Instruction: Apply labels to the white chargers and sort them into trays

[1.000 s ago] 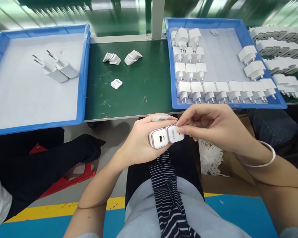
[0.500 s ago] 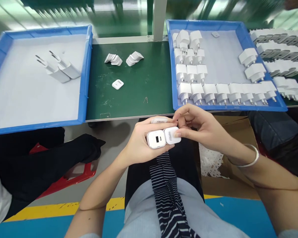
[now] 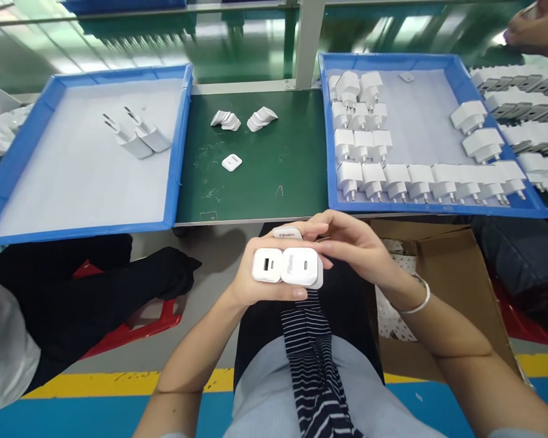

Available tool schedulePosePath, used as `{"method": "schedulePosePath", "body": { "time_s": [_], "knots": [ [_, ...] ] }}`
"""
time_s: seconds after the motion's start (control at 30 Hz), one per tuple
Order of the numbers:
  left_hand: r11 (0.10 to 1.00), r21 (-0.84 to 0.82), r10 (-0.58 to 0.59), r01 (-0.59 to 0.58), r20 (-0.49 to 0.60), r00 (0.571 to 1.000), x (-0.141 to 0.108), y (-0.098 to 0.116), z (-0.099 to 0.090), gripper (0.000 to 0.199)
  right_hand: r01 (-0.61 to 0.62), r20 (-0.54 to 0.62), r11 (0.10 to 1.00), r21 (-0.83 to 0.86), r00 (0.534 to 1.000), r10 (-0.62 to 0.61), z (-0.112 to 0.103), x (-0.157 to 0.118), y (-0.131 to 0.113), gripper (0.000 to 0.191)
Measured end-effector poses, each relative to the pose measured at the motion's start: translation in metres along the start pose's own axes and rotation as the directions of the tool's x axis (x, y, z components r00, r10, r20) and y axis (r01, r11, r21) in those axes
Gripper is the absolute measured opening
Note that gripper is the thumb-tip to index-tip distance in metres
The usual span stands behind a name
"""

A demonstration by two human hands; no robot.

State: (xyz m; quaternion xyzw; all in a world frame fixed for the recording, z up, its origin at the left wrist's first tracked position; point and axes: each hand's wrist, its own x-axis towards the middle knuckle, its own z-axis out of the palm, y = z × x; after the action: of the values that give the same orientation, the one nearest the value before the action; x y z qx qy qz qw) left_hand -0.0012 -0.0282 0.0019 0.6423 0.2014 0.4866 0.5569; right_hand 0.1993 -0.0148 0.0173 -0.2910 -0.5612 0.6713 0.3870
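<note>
1. Since the earlier frame, the right hand [image 3: 358, 243] is sitting farther from the marked face, its thumb now leaving a port in view.
2. At the frame's center, the two-port charger [image 3: 267, 265] and the marked white face [image 3: 300, 266] are lying side by side, touching, with the left hand [image 3: 246, 277] clamping around them.
3. A small marked cap [image 3: 287, 233] is resting just above, against the left fingers.
4. Right fingertips are touching the left hand; whether they are gripping anything, I cannot tell.
5. Above, a loose cap [image 3: 232, 162] and two cap stacks [image 3: 226, 120] are lying on the green table [image 3: 256, 194].
6. Blue trays holding chargers are flanking them, upper left [image 3: 178, 152] and upper right [image 3: 331, 152].
7. Another person's hand [image 3: 541, 30] is reaching in, upper right corner.
</note>
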Motion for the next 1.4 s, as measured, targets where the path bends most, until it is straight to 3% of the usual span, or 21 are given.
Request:
{"method": "schedulePosePath", "body": {
  "time_s": [0.17,0.27,0.4,0.6,0.73,0.97,1.17,1.27,1.4],
  "knots": [
    [0.991,-0.085,-0.106,0.104,-0.02,0.994,-0.006,-0.011,0.0,0.047,0.001,-0.025,0.991,-0.137,1.0,-0.005,0.005,0.005,0.004,0.022],
    [0.992,-0.096,-0.081,0.081,0.005,0.997,-0.004,-0.009,0.004,0.043,-0.028,-0.016,0.983,-0.181,1.0,0.025,0.004,0.008,0.004,0.022],
    [0.999,-0.005,-0.053,0.053,0.012,0.999,-0.001,-0.001,0.008,0.045,0.051,-0.115,0.974,-0.221,0.99,-0.078,0.006,0.01,0.007,0.012],
    [0.996,0.072,-0.045,0.053,-0.112,0.993,-0.003,0.0,0.01,0.058,0.05,-0.26,0.906,-0.42,0.95,-0.172,0.007,0.001,0.004,0.01],
    [0.996,0.085,-0.016,0.028,-0.132,0.991,-0.002,-0.003,0.012,0.061,0.056,-0.264,0.873,-0.484,0.942,-0.208,0.007,-0.003,0.002,0.011],
    [0.994,0.111,0.022,-0.003,-0.171,0.985,0.004,0.005,0.018,0.055,0.063,-0.42,0.853,-0.519,0.85,-0.318,0.014,-0.008,0.001,0.006],
    [0.986,0.168,0.022,0.012,-0.202,0.979,0.004,0.004,0.018,0.052,0.049,-0.432,0.938,-0.342,0.879,-0.203,0.001,-0.005,-0.007,0.011],
    [0.97,0.242,0.027,0.029,-0.223,0.974,0.003,0.002,0.014,0.048,0.088,-0.437,0.959,-0.268,0.877,-0.202,-0.008,-0.009,-0.018,0.009],
    [0.917,0.399,0.062,0.019,-0.19,0.98,0.007,0.002,0.007,0.049,0.007,-0.287,0.955,-0.297,0.953,-0.096,-0.013,-0.015,-0.044,0.011]
  ]
}}
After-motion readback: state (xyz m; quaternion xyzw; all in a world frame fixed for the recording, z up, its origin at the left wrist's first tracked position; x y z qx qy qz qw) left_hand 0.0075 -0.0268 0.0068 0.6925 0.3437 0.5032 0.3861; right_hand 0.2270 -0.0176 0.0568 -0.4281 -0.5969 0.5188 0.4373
